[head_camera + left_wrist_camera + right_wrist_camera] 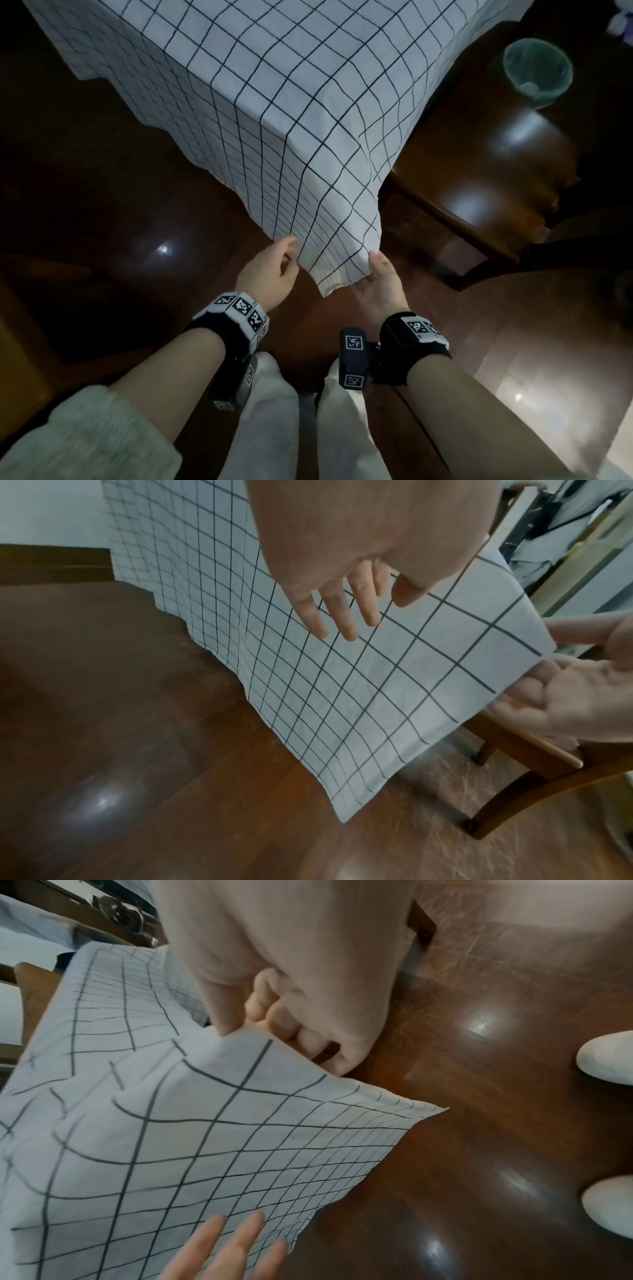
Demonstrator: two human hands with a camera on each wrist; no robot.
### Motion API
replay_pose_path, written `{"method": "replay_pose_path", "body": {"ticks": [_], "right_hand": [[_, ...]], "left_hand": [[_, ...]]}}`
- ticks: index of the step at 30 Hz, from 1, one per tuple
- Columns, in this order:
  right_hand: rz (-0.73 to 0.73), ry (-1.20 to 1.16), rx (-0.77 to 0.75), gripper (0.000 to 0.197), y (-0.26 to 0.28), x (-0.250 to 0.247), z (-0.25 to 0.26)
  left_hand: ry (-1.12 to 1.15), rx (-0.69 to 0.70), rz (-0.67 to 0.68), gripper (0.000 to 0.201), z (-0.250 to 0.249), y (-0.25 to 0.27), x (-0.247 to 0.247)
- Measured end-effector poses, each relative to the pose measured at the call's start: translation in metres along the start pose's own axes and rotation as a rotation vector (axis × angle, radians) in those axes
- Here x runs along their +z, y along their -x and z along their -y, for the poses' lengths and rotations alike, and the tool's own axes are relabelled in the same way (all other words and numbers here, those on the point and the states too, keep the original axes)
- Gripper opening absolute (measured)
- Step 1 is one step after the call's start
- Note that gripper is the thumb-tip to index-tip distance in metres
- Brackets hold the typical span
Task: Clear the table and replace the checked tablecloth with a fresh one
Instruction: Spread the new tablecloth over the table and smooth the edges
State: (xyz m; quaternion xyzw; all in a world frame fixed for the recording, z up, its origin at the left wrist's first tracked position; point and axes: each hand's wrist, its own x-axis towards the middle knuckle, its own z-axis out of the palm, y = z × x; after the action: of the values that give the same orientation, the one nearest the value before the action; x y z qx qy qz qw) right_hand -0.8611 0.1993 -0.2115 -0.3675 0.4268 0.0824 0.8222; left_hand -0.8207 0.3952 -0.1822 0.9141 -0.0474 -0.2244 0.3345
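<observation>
Right hand (378, 281) pinches the cloth (281, 113) corner; left hand (270, 270) rests open-fingered on its edge, likely for lifting it off.

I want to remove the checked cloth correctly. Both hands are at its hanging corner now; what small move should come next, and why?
Probably close the left hand on the tablecloth edge. Its fingers lie straight on the fabric, while the right hand already pinches the corner; then both could pull evenly.
</observation>
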Motion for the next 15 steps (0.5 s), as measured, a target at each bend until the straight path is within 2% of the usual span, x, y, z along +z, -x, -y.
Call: {"method": "replay_pose_path", "body": {"ticks": [4, 7, 13, 15], "right_hand": [[-0.179, 0.05, -0.05, 0.031, 0.004, 0.007, 0.011], [-0.271, 0.079, -0.119, 0.022, 0.001, 0.011, 0.015], [-0.294, -0.018, -0.184, 0.011, 0.001, 0.011, 0.017], [-0.279, 0.039, -0.136, 0.024, 0.0, 0.016, 0.014]], "left_hand": [[-0.166, 0.112, -0.048, 0.046, -0.017, -0.025, -0.028], [-0.242, 0.261, -0.134, 0.049, -0.033, -0.043, -0.044], [-0.451, 0.492, -0.249, 0.064, -0.056, -0.077, -0.063], [-0.504, 0.525, -0.24, 0.071, -0.068, -0.085, -0.07]]}}
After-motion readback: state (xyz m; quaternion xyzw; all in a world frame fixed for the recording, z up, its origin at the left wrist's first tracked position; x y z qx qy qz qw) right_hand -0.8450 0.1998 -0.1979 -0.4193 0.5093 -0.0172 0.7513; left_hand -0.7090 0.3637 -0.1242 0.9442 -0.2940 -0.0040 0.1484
